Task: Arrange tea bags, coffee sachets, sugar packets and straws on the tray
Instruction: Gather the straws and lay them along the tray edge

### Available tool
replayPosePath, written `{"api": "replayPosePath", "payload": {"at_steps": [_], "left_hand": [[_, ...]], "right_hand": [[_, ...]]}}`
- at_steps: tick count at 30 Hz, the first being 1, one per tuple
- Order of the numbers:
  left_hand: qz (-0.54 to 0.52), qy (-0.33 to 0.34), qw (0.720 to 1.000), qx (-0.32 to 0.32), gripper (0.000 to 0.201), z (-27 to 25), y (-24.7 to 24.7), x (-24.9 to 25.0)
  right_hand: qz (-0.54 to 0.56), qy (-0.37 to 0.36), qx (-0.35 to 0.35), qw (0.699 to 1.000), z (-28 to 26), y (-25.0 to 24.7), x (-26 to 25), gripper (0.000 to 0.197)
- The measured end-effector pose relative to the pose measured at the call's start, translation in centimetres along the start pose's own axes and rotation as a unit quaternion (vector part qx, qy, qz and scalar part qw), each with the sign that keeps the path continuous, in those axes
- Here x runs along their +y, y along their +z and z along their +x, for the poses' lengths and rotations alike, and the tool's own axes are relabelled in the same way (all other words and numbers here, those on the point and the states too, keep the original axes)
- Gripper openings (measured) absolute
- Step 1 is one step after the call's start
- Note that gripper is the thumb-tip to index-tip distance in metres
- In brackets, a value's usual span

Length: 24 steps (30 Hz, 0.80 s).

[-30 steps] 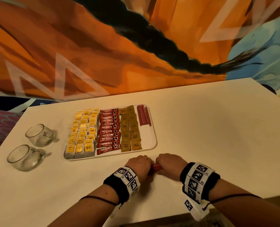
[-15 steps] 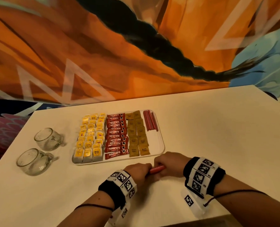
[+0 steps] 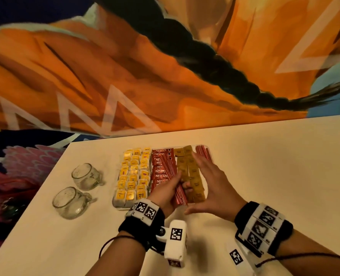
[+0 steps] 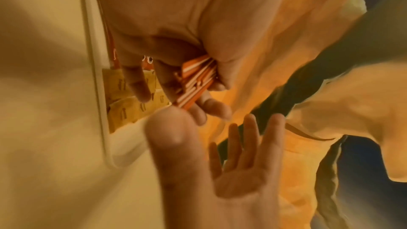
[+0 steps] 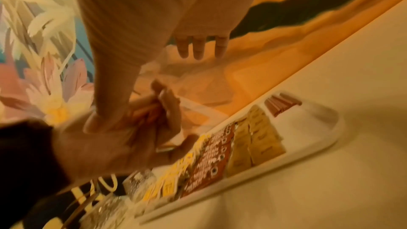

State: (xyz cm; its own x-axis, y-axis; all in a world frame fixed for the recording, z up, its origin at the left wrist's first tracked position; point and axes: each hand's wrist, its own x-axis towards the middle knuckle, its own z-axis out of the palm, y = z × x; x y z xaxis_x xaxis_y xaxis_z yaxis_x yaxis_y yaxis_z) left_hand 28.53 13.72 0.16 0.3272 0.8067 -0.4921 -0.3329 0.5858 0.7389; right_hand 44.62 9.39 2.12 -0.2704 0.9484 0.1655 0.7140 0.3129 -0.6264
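Note:
A white tray [image 3: 115, 204] holds yellow tea bags [image 3: 134, 172], red coffee sachets [image 3: 161, 166], brown sugar packets [image 3: 195, 184] and, at its back right, a row of red straws [image 3: 204, 153]. My left hand [image 3: 171, 190] grips a bundle of red straws [image 3: 180, 195] above the tray's near part, over the sachets and sugar packets. The left wrist view shows this straw bundle [image 4: 196, 79] pinched between thumb and fingers. My right hand [image 3: 211, 176] hovers just right of the bundle, with fingers straight and nothing in it. The right hand's palm [image 4: 242, 171] faces the left hand.
Two empty glass cups [image 3: 85, 176] [image 3: 69, 202] stand on the white table left of the tray. Behind the table is a painted orange wall. The table surface [image 3: 274, 176] right of the tray is bare.
Both hands rose from the table in front of the tray to above it. The right hand let go of the straw bundle and opened; the left keeps hold.

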Motion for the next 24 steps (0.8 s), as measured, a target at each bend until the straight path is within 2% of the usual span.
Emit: {"api": "replayPosePath", "payload": {"at_steps": [5,10,14,17,20,22,24], "left_hand": [[-0.008,-0.016,1.000,-0.015,0.023,-0.1,0.2,0.0],[0.018,-0.027,0.999,-0.015,0.022,-0.8,-0.1,-0.2],[0.035,-0.044,0.998,-0.034,0.021,-1.5,0.1,-0.4],[0.046,-0.041,0.996,-0.069,0.020,-2.2,0.2,0.0],[0.103,-0.038,0.990,-0.093,0.018,-2.6,-0.3,-0.1],[0.132,-0.059,0.982,-0.120,0.020,-3.0,-0.5,-0.3],[0.149,-0.074,0.975,-0.144,0.022,-3.3,-0.6,-0.6]], "right_hand": [[-0.041,0.005,0.016,0.999,1.0,1.4,-0.4,0.137],[-0.018,-0.007,-0.020,1.000,1.0,1.2,-0.4,0.142],[-0.024,-0.006,0.009,1.000,1.4,1.2,-0.4,0.135],[0.020,0.003,-0.005,1.000,1.2,0.9,-0.4,0.133],[0.147,0.034,0.002,0.989,1.2,0.3,-0.7,0.106],[0.249,0.062,0.015,0.967,1.9,-0.4,-0.7,0.086],[0.306,0.073,0.030,0.949,2.9,-1.2,-0.4,0.067]]}}
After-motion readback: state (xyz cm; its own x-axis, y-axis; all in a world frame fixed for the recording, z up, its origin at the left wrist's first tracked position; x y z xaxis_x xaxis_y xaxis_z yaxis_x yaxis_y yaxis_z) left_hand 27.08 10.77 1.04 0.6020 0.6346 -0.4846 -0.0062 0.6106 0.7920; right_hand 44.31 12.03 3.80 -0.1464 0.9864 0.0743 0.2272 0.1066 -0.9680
